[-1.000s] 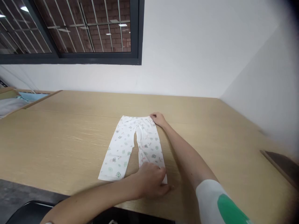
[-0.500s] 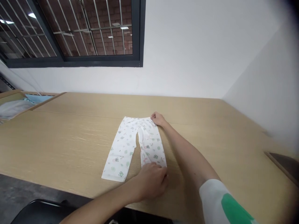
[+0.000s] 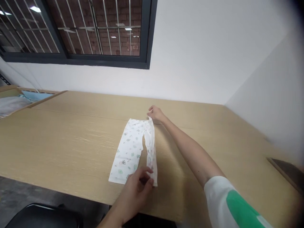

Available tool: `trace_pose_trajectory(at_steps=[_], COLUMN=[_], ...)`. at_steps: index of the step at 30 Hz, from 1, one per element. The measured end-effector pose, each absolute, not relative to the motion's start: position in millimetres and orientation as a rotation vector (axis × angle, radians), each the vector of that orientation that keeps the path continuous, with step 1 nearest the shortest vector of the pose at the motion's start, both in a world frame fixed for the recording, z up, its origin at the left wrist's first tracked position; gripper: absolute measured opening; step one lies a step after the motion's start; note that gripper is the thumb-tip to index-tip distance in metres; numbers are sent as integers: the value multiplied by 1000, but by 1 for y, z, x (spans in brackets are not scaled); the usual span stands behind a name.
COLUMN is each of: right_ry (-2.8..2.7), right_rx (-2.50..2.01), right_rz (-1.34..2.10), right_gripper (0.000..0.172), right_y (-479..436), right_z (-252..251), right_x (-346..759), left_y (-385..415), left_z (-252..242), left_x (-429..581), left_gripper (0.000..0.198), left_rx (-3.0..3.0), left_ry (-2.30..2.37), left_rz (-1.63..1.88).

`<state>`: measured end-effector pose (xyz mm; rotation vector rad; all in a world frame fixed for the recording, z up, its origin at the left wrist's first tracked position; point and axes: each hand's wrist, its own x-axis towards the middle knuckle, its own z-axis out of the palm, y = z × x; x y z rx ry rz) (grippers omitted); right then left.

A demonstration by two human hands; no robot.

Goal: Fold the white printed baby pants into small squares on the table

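Note:
A small pair of white pants [image 3: 128, 148] with a green and grey animal print lies on the wooden table, waistband away from me. My right hand [image 3: 154, 114] pinches the right corner of the waistband, raising it slightly. Near the hem of the right leg, my left hand [image 3: 139, 186] has its thumb and fingers curled about the cloth; the exact contact is partly hidden. That right leg is drawn inward and looks narrow, while the left leg stays flat.
The table [image 3: 71, 139] runs back to a white wall below a barred window [image 3: 99, 28]. At the far left, a wooden-edged bin [image 3: 48, 98] holds white and light-blue cloth. A black chair [image 3: 45, 217] stands by the front edge. A dark recess [image 3: 286, 172] is at right.
Both hands have moved left, bringing the right side of the pants inward. The waistband corner has risen, and the right leg appears narrower. The view has shifted slightly.

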<state>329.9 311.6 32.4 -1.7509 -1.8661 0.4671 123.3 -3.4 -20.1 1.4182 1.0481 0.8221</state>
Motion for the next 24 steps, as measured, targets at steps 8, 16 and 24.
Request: trace_pose_trajectory(at_steps=[8, 16, 24], right_ry=[-1885, -1886, -1938], right_rx=[-1641, -1706, -1658], right_rz=[521, 489, 485], right_gripper=[33, 34, 23], right_y=[317, 325, 318], right_z=[19, -7, -5], right_x=[246, 200, 187], left_y=[-6, -4, -8], left_z=[-31, -43, -44], left_x=[32, 3, 6], left_gripper=[28, 24, 23], left_rx=[1696, 1970, 2321], left_ry=[1394, 1581, 1728], left_rz=[868, 881, 812])
